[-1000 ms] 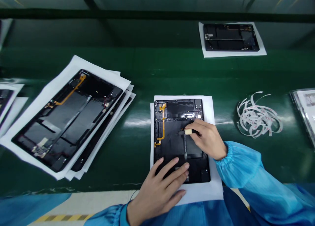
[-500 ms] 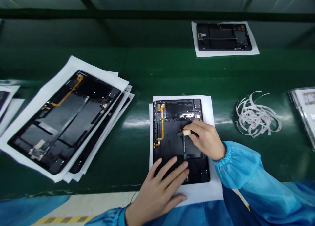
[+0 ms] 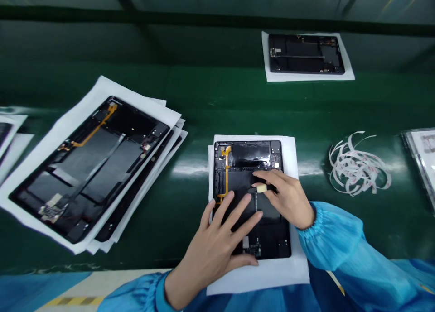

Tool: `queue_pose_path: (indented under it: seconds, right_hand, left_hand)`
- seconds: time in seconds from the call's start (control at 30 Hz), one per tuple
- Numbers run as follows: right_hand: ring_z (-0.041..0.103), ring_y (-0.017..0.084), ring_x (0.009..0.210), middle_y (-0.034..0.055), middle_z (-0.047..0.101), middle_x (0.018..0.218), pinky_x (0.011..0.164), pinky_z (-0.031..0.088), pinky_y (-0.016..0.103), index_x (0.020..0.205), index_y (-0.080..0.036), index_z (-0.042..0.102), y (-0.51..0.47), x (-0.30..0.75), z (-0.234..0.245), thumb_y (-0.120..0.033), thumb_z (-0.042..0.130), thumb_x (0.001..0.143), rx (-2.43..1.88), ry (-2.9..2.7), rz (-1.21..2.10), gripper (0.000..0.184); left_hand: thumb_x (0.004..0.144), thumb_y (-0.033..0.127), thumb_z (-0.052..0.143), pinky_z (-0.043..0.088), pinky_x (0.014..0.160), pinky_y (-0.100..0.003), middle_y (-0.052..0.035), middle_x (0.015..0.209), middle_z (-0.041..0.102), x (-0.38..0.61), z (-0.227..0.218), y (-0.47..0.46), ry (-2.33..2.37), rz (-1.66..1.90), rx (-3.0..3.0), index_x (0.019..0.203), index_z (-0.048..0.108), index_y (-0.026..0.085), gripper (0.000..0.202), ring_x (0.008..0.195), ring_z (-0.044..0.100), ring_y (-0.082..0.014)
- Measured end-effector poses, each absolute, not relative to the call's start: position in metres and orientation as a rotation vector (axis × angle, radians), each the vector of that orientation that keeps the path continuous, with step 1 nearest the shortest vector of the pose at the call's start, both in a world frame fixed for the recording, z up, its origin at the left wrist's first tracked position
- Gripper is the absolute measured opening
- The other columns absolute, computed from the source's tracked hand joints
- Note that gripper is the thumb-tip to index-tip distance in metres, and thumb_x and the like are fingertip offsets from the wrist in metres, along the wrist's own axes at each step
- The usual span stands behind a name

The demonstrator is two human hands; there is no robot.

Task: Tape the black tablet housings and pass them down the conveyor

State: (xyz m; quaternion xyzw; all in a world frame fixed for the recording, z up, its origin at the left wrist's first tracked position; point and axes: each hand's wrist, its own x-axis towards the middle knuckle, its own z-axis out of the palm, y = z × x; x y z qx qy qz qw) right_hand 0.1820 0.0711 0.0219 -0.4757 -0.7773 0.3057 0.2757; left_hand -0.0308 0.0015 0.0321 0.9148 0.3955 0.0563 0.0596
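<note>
In the head view, an opened black tablet housing (image 3: 238,154) lies on white sheets (image 3: 258,280) in front of me. An orange flex cable (image 3: 227,169) runs down its left side and a thin dark ribbon cable (image 3: 256,204) down its middle. My left hand (image 3: 217,239) rests over the housing's lower left with fingers spread, holding nothing. Over the middle right, my right hand (image 3: 288,199) grips a small black-tipped tool with a pale yellow block (image 3: 261,189). Its tip is at the ribbon cable's upper end; whether it touches is unclear. Fingers hide part of the tool.
To the left is a slanted stack of similar housings (image 3: 98,167) between white sheets. Another housing (image 3: 306,54) lies on a sheet at the back right. Curled white strips (image 3: 358,165) sit to the right, near a clear-edged tray or folder (image 3: 418,158). The worktop (image 3: 190,103) is green.
My left hand has slid up the housing and its fingers have spread wider, uncovering a small circuit board near the bottom. The black-tipped tool stays in my right hand, near the ribbon's end.
</note>
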Motion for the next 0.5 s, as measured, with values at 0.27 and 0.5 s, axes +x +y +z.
queue_pose_path:
  seconds: [0.27,0.5]
  right_hand:
    - [0.067,0.014,0.077,0.0003,0.066,0.086,0.076,0.059,0.029,0.127,-0.024,0.060,0.069,0.183,0.022,-0.014,0.055,0.089,-1.303,-1.861,0.948,0.039]
    - [0.050,0.008,0.052,-0.0043,0.057,0.063,0.048,0.041,0.020,0.086,-0.021,0.070,0.079,0.191,0.041,-0.024,0.066,0.087,-1.498,-1.356,0.667,0.005]
  left_hand:
    - [0.090,0.060,0.053,0.008,0.118,-0.050,-0.0092,0.156,0.037,-0.043,0.029,0.004,1.159,0.319,2.672,0.145,0.047,0.030,0.062,0.145,0.023,-0.0367]
    - [0.087,0.063,0.056,0.013,0.116,-0.054,-0.0102,0.161,0.026,-0.027,0.036,0.022,1.337,0.275,2.635,0.144,0.047,0.034,0.065,0.143,0.028,-0.0405]
